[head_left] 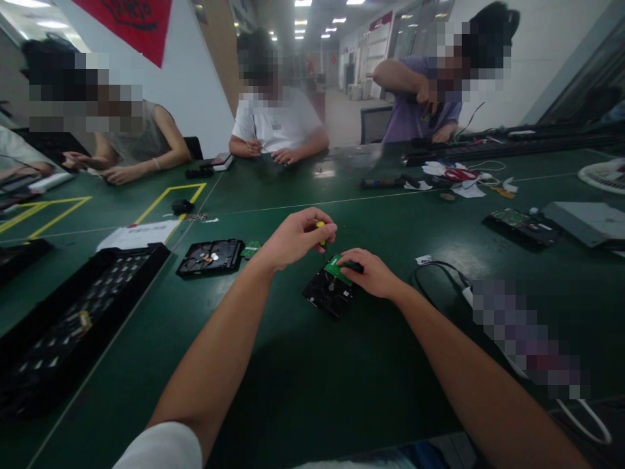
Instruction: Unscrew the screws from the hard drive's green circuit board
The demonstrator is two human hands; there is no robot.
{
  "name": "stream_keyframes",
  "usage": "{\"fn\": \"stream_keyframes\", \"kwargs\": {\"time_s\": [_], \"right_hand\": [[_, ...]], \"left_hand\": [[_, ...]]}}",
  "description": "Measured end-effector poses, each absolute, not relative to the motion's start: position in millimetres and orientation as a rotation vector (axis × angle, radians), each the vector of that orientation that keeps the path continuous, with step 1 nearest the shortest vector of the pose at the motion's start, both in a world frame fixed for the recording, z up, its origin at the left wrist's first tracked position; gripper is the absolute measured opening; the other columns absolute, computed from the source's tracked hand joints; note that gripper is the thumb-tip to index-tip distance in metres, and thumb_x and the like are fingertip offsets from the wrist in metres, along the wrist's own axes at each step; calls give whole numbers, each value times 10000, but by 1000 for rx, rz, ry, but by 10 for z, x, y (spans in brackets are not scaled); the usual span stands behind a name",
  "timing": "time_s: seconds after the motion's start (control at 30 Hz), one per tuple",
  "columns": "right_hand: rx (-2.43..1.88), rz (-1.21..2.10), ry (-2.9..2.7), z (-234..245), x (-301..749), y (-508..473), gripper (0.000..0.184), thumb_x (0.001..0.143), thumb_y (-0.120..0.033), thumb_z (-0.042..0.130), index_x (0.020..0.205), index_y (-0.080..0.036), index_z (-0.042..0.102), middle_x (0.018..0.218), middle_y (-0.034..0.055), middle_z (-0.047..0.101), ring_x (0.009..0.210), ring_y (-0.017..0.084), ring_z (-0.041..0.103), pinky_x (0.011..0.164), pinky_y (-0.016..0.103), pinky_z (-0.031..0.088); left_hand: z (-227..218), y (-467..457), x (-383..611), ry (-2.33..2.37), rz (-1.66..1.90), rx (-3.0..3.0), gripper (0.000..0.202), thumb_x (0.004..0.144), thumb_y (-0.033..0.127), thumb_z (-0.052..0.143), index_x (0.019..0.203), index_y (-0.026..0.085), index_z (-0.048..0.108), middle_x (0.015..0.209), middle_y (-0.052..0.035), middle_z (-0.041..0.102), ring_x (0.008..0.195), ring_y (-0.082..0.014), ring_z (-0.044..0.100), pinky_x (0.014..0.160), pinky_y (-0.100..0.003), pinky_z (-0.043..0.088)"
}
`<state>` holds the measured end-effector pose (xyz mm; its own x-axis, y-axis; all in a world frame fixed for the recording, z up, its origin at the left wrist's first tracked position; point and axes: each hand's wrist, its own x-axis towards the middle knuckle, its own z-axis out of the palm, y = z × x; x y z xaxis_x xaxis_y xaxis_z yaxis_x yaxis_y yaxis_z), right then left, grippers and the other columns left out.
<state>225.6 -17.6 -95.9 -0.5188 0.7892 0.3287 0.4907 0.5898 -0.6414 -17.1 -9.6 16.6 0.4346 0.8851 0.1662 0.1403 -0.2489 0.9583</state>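
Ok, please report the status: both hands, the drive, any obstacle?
Left hand holds yellow screwdriver over hard drive, tip contact unclear. Right hand on the drive's green board. Second drive lies off to the left, out of the way.

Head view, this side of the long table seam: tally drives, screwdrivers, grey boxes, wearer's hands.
Left drive, middle drive, right drive: 3
Yellow screwdriver: 1
Grey box: 1
Left hand, right hand: 2
Total: 7
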Motion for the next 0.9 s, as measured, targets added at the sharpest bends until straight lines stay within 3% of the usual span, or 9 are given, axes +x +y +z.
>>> {"fn": "stream_keyframes", "kwargs": {"time_s": [0.23, 0.4, 0.5, 0.77, 0.9], "right_hand": [[-1031, 645, -2217, -953, 2261, -187, 187, 973, -243, 688, 1142, -287, 752, 1289, 71, 728, 1256, 277, 648, 1106, 525, 476], [-1035, 639, -2224, -982, 2276, -164, 196, 972, -251, 694, 1156, -292, 748, 1290, 69, 729, 1257, 275, 650, 1099, 523, 483], [-1026, 637, -2221, -981, 2277, -162, 193, 973, -248, 694, 1154, -288, 745, 1293, 72, 730, 1255, 271, 652, 1103, 517, 482], [-1000, 635, -2213, -966, 2260, -171, 188, 968, -217, 688, 1136, -276, 750, 1268, 70, 742, 1254, 270, 655, 1117, 515, 467], [-1016, 636, -2216, -976, 2265, -164, 183, 972, -225, 685, 1136, -273, 750, 1279, 74, 737, 1250, 276, 654, 1104, 520, 476]], "left_hand": [[210, -110, -224, 816, 825, 1597, 346, 949, 451, 703, 1099, 140, 719, 1036, -100, 736, 954, -192, 702, 827, -326, 611], [207, -100, -248, 910, 854, 1752, 368, 939, 477, 712, 1135, 166, 732, 1011, -85, 731, 889, -190, 697, 687, -284, 613], [179, -78, -245, 965, 883, 1803, 357, 922, 499, 737, 1060, 170, 744, 966, -77, 728, 839, -180, 690, 641, -262, 598], [120, -41, -243, 762, 848, 1437, 409, 929, 511, 758, 1087, 136, 725, 1062, -113, 740, 1049, -225, 709, 914, -384, 620], [136, -45, -282, 731, 847, 1378, 419, 931, 503, 762, 1121, 131, 729, 1089, -125, 736, 1087, -242, 701, 954, -416, 611]]}}
